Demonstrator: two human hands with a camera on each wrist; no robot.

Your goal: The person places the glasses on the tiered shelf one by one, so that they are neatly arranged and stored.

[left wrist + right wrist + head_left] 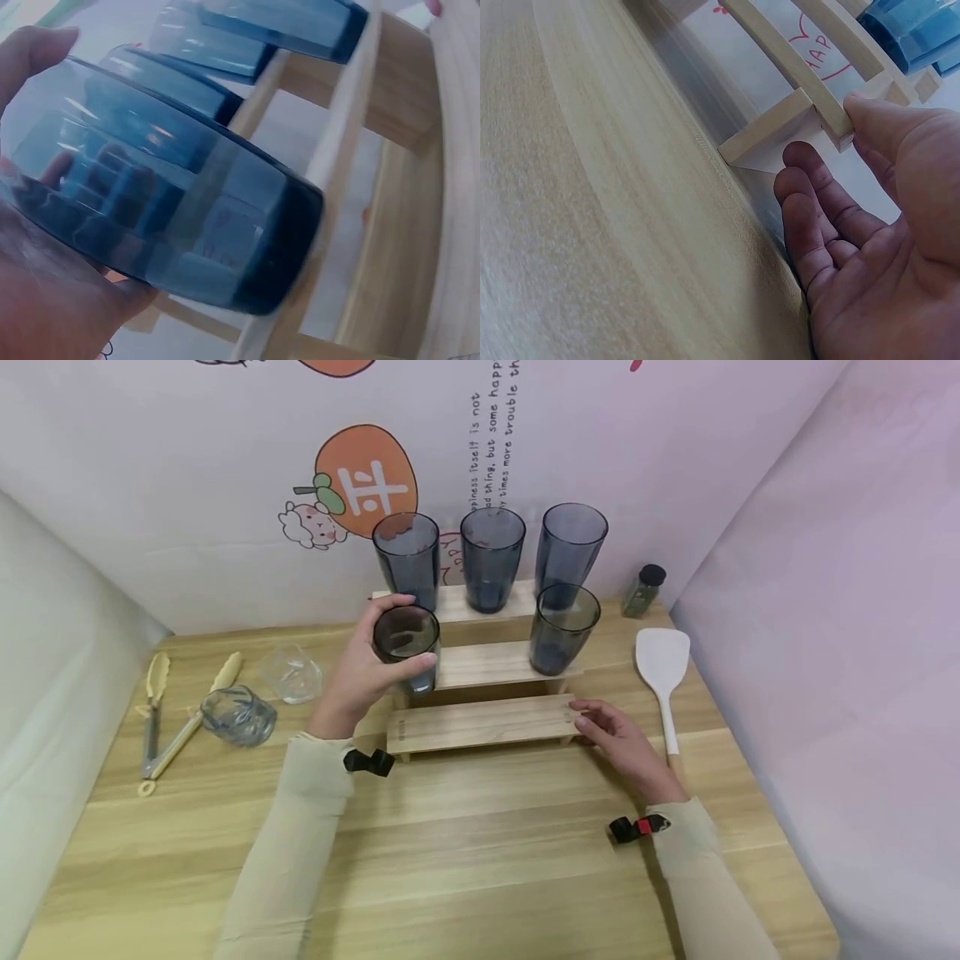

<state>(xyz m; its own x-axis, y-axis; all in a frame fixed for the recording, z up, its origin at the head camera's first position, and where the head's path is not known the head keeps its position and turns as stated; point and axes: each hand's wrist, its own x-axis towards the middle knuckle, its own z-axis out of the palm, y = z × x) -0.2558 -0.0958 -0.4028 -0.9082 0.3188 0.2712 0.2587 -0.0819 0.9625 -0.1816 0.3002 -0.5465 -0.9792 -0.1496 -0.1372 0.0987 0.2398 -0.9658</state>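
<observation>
My left hand (358, 675) grips a blue-grey drinking glass (172, 195), thumb on one side and fingers around the other. The glass is upright in the head view, at the left end of the middle step of a wooden tiered rack (480, 724); whether its base touches the board I cannot tell. My right hand (618, 739) holds the right end of the lowest step, with the thumb (877, 120) against the board's corner. Another matching glass (558, 643) stands at the middle step's right end. On the top step stand a left glass (408, 560), a middle glass (491, 564) and a right glass (572, 547).
To the left lie tongs (152, 727), a bluish tumbler (240, 717) and a clear tumbler (292, 675). A white spatula (663, 664) lies right of the rack, near a small black-capped jar (642, 593). A printed cloth (225, 527) hangs behind the table (480, 860).
</observation>
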